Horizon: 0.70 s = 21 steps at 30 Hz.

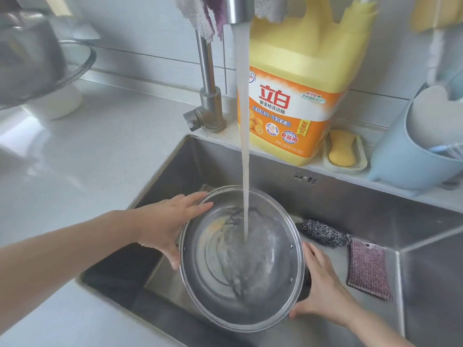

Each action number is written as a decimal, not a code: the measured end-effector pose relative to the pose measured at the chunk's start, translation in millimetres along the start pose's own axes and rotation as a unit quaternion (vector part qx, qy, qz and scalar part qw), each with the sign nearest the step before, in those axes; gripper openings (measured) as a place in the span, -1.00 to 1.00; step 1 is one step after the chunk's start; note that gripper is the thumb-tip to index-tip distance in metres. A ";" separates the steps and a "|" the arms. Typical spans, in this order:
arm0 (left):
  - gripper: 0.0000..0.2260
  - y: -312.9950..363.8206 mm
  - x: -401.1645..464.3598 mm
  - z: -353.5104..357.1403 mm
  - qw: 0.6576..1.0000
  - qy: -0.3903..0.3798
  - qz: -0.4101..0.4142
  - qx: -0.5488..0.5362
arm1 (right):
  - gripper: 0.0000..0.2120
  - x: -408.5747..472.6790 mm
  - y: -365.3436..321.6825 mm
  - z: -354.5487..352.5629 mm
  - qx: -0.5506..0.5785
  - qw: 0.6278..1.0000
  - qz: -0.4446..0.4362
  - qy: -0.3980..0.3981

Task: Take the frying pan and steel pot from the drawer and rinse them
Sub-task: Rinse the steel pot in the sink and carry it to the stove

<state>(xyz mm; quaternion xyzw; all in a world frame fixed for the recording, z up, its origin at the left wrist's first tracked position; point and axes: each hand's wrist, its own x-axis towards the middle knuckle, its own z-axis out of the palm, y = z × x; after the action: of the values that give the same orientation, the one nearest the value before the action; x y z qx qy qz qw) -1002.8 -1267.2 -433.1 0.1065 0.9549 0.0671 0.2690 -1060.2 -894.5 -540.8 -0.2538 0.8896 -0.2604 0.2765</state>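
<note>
Pot: I hold the steel pot [241, 259] between my two hands, down in the sink [350, 204].
Left hand: my left hand [166, 225] holds the pot's far-left rim, fingers spread along the edge.
Right hand: my right hand [323, 286] is wrapped on the pot's near-right side, where its handle seems to be.
Water: the water [244, 126] falls from the tap [239, 8] straight into the pot and swirls there.
Done: the pot is out of the drawer and I think its rinse is under way.
Left to do: I think the frying pan is not rinsed yet; I cannot see it for sure.
Hard to see: the blurry metal thing [27, 58] on the bench [87, 159], far past my left hand, could be a pan or lid; I cannot tell.
Cut off: the drawer is out of view, and my right hand covers the handle.
Beside my right hand: a steel scrubber [322, 232] and a purple cloth [368, 267] lie in the sink.
</note>
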 end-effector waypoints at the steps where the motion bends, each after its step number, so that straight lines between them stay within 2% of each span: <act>1: 0.24 0.3 -2.6 -3.0 1.000 0.015 0.005 0.016 | 0.53 0.0 -2.3 -1.4 -0.001 1.000 0.000 0.011; 6: 0.22 4.3 -16.9 6.5 0.992 0.120 0.002 0.037 | 0.56 3.7 -7.2 -23.7 -0.113 0.991 -0.007 0.072; 10: 0.22 12.1 -18.4 28.8 0.983 0.183 -0.012 0.015 | 0.53 5.3 -11.9 -60.9 -0.234 0.964 -0.053 0.116; 16: 0.15 23.7 -10.0 43.3 0.975 0.223 -0.004 -0.003 | 0.52 -12.3 -29.0 -110.5 -0.333 0.936 -0.060 0.103; 21: 0.23 25.5 -4.9 52.3 0.975 0.215 0.029 -0.047 | 0.48 -33.0 -39.0 -133.0 -0.355 0.934 -0.028 0.028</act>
<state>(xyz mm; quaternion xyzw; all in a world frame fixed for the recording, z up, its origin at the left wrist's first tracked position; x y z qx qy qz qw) -966.9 -1239.9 -470.2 0.1046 0.9826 0.1410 0.0604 -1107.5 -860.6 -410.7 -0.3525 0.9242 0.0575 0.1356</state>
